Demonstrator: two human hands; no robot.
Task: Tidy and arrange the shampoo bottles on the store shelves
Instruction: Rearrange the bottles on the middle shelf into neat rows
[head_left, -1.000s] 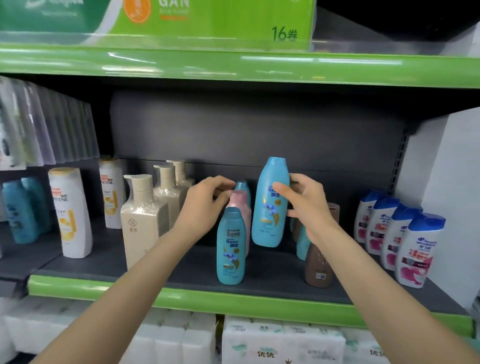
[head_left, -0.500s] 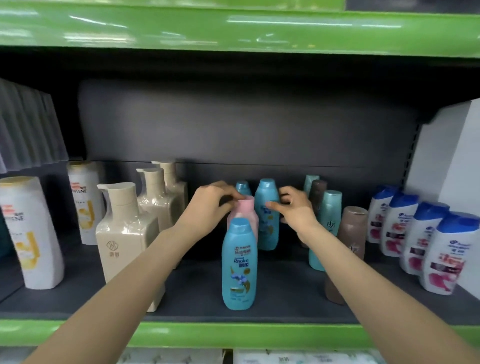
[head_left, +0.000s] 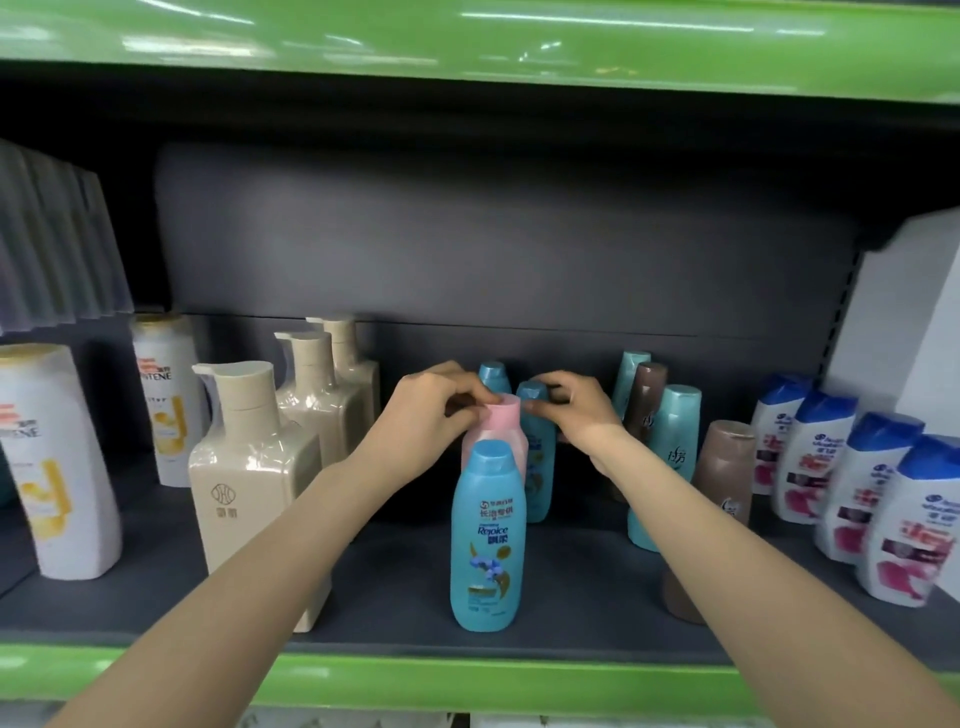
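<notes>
Both hands reach into the middle of a dark grey, matte shelf (head_left: 395, 587) edged with a glossy green lip. The left hand (head_left: 426, 415) has its fingers curled and pinching the round cap of a pale pink shampoo bottle (head_left: 501, 431) — a smooth plastic bottle with sloping shoulders, standing upright just behind the front blue one. The right hand (head_left: 576, 410) curls its fingers over the cap of a blue shampoo bottle (head_left: 537, 467) that stands upright just to the right of the pink one and touching it, as far as can be told.

In front of both stands a glossy blue Rejoice bottle (head_left: 488, 540), oval and tapering to a rounded flip cap, with a flower printed on its label; neither hand touches it. A fourth small blue cap (head_left: 493, 376) shows behind the hands near the back panel.

To the left stand three cream pump bottles (head_left: 254, 478) — square-shouldered, shiny, with flat spouts — in a row running back, and beyond them tall white Pantene bottles (head_left: 57, 467) with gold marks. To the right are teal bottles (head_left: 672, 441) and brown bottles (head_left: 727, 467) with rounded caps, partly hidden by the right forearm, then a row of white bottles with blue caps (head_left: 883, 499) and pink labels beside a white side panel.
</notes>
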